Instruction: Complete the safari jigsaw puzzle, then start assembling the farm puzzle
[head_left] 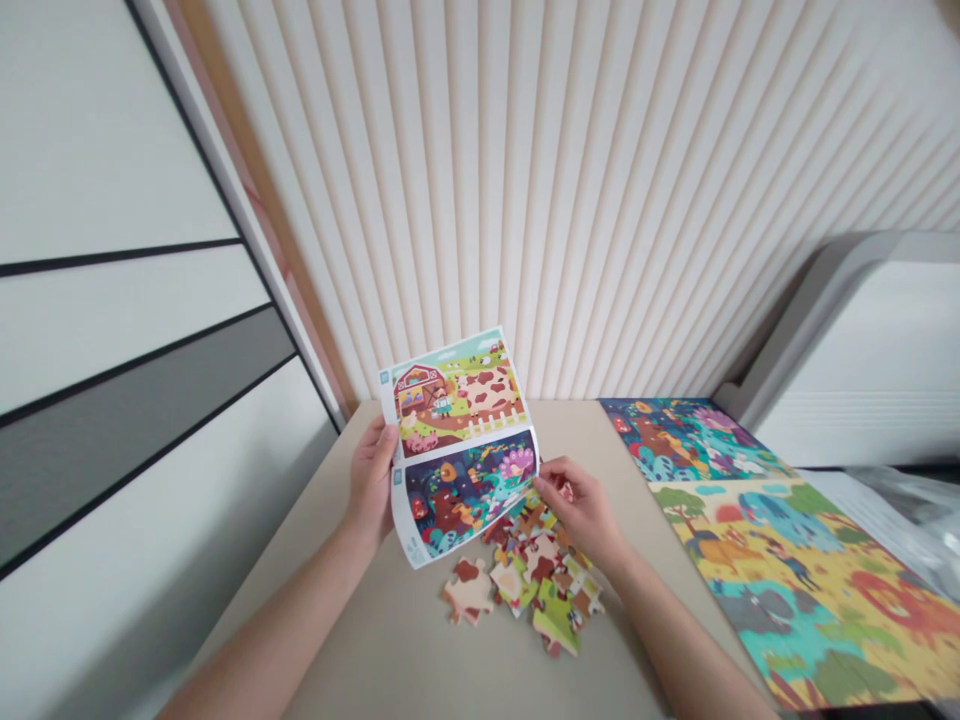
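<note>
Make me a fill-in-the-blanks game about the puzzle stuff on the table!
1. The picture sheet is held up by ____ hands.
2. The top picture on the sheet shows a red ____.
3. The loose puzzle pieces lie in a pile ____ the sheet.
4. The two finished puzzles lie to the ____ of the pile.

Missing words: two; barn; below; right
</note>
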